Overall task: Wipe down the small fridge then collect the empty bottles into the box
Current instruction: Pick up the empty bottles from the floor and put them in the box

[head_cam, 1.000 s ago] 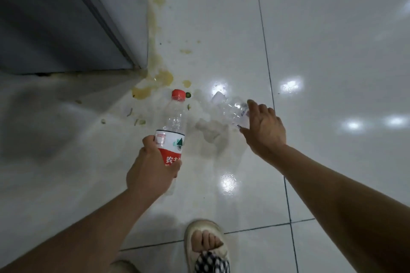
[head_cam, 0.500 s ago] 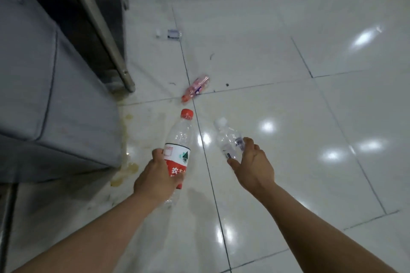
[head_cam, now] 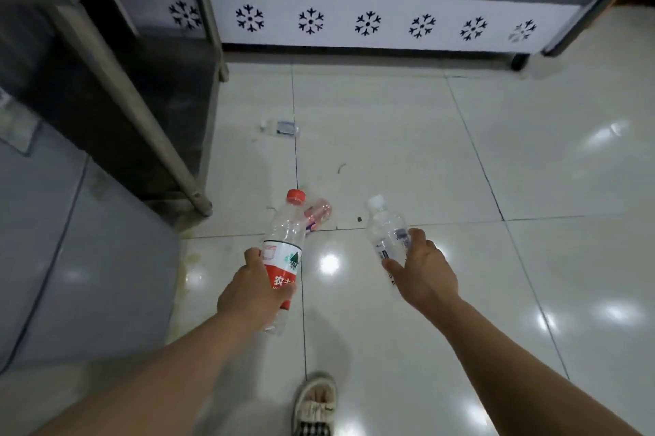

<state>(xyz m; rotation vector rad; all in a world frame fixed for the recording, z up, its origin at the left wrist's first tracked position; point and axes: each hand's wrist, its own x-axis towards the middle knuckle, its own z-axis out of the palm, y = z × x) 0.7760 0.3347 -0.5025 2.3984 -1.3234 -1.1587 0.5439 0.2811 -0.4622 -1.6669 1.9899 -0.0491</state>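
Note:
My left hand (head_cam: 252, 294) grips a clear empty bottle with a red cap and red-and-white label (head_cam: 285, 240), held upright over the floor. My right hand (head_cam: 423, 271) holds a smaller clear bottle with a white cap (head_cam: 384, 228). A pink-tinted bottle (head_cam: 319, 211) lies on the tiles just beyond the red-capped one, partly hidden by it. Another small clear bottle (head_cam: 281, 128) lies farther off near the shelf. The grey small fridge (head_cam: 88, 258) stands at my left. No box is in view.
A metal shelf frame (head_cam: 141, 106) rises above the fridge at left. A long grey cabinet with a white snowflake band (head_cam: 368, 23) spans the back. Yellowish spill marks (head_cam: 193, 258) stain the tiles beside the fridge. My shoe (head_cam: 315, 403) is at the bottom.
My view has lifted from the floor beside the fridge toward the room. Both hands have risen with their bottles; the right hand took the small bottle off the floor.

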